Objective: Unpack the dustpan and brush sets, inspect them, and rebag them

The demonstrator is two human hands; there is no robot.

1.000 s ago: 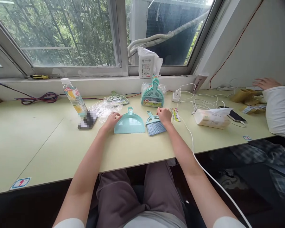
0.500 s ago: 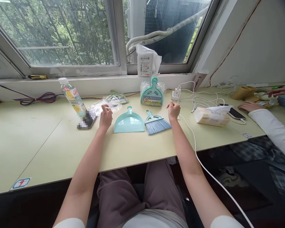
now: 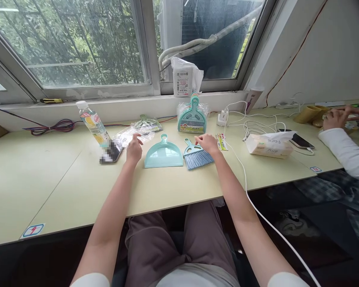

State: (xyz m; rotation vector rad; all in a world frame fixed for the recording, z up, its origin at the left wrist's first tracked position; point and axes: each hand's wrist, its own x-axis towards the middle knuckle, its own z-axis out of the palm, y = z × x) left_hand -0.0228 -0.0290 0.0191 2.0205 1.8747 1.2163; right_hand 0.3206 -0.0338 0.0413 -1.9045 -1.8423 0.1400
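Note:
A light teal dustpan lies on the table between my two hands. Just right of it is a small hand brush with a teal handle and blue bristles. My left hand rests left of the dustpan, its fingers loosely bent and apart, holding nothing. Over the brush's right side hovers my right hand, fingers pointing left toward the handle and nothing visible in them. It covers part of the brush. A printed label card lies right of that hand.
Behind stand packaged dustpan sets; crumpled clear wrap with another brush lies left. A tilted bottle is by a phone. A tissue pack, white cable and a co-worker's hand are right.
My right hand has moved left from beside the bristles to above the brush, its fist loosening, which uncovers the label card. My left hand stays nearly put. The co-worker's hands have shifted.

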